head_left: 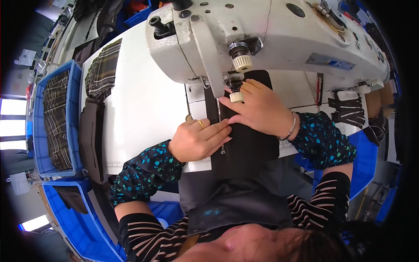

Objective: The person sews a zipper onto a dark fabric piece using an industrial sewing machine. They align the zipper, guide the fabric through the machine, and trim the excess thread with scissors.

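Looking down from my head, my left hand (197, 140) and right hand (257, 109) lie flat, fingers pressing the black fabric (251, 144) with its zipper (219, 126) onto the counter (144, 109). The fabric sits at the counter's near edge under the sewing machine (262, 35), checked cloth (104, 67) at the far left corner

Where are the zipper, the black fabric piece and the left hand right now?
zipper (218, 109): head view, on its metal teeth.
black fabric piece (251, 148): head view, bare middle.
left hand (198, 139): head view, back of hand.
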Demonstrator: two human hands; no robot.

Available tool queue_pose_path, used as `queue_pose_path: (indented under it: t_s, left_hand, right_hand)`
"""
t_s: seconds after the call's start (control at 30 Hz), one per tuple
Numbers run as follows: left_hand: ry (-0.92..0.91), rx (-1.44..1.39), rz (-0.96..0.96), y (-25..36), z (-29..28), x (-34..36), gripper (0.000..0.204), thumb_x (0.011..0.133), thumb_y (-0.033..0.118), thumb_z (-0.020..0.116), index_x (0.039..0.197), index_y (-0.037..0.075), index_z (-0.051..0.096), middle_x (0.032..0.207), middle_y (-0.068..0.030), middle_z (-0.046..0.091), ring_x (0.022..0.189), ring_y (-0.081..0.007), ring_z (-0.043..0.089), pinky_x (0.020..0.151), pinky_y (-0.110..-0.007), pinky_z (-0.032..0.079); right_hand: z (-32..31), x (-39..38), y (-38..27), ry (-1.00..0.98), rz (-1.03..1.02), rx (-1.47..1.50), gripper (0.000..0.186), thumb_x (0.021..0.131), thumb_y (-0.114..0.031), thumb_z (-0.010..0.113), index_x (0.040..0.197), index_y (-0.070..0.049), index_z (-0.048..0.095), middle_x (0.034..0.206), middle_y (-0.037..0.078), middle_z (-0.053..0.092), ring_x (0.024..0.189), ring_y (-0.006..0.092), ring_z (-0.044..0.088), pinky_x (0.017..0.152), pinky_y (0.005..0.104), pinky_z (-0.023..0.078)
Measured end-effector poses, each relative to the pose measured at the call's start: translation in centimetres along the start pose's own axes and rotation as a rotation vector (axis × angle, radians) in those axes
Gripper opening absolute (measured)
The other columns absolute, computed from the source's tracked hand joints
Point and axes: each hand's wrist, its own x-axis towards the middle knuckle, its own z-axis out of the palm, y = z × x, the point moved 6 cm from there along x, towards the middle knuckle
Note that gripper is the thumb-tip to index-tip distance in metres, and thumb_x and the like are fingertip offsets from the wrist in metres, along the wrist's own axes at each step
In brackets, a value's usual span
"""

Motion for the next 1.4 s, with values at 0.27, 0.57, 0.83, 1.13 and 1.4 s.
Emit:
queue_pose_path:
  t_s: [0.27,0.57,0.83,1.13,1.4]
  left_hand:
    - [-0.152,-0.03,-0.377,-3.3,-0.1,-0.1,0.061,0.077,0.039,0.083,0.125,0.002,0.071,0.129,-0.0088,0.069,0.123,-0.0309,0.064,0.103,-0.042,0.054]
    - [-0.192,0.047,-0.426,-3.0,0.7,-0.3,0.077,0.073,0.048,0.084,0.135,0.003,0.069,0.145,-0.0081,0.065,0.129,-0.0299,0.063,0.107,-0.042,0.051]
    - [-0.198,0.076,-0.417,-2.9,0.7,-0.1,0.078,0.071,0.049,0.083,0.133,0.005,0.07,0.145,-0.0053,0.065,0.125,-0.0271,0.064,0.106,-0.041,0.051]
    - [-0.192,0.072,-0.415,-3.0,0.4,0.2,0.076,0.073,0.05,0.082,0.133,0.005,0.07,0.145,-0.0038,0.066,0.119,-0.0257,0.064,0.104,-0.041,0.051]
    - [-0.197,0.086,-0.422,-3.2,0.4,0.3,0.076,0.074,0.051,0.081,0.134,0.006,0.07,0.143,-0.0025,0.066,0.109,-0.0248,0.063,0.102,-0.039,0.051]
  right_hand:
    - [1.2,-0.1,-0.7,-0.038,0.053,-0.073,0.061,0.077,-0.06,0.078,0.106,-0.007,0.075,0.122,0.015,0.068,0.125,0.0359,0.062,0.107,0.0528,0.049]
    - [1.1,0.1,-0.4,-0.087,0.057,-0.033,0.067,0.066,-0.058,0.084,0.11,-0.008,0.075,0.122,0.014,0.068,0.127,0.0352,0.061,0.108,0.0518,0.05]
    - [1.2,0.1,-0.4,-0.077,0.05,-0.037,0.066,0.065,-0.055,0.087,0.112,-0.01,0.075,0.124,0.013,0.068,0.129,0.0346,0.061,0.112,0.0535,0.048]
    - [1.4,0.2,-0.3,-0.07,0.045,-0.049,0.067,0.066,-0.055,0.087,0.113,-0.01,0.074,0.121,0.013,0.07,0.129,0.0347,0.062,0.113,0.0545,0.047]
    - [0.9,0.4,-0.2,0.0,-0.008,-0.112,0.066,0.065,-0.056,0.086,0.111,-0.01,0.075,0.113,0.011,0.069,0.115,0.0295,0.064,0.108,0.0498,0.048]
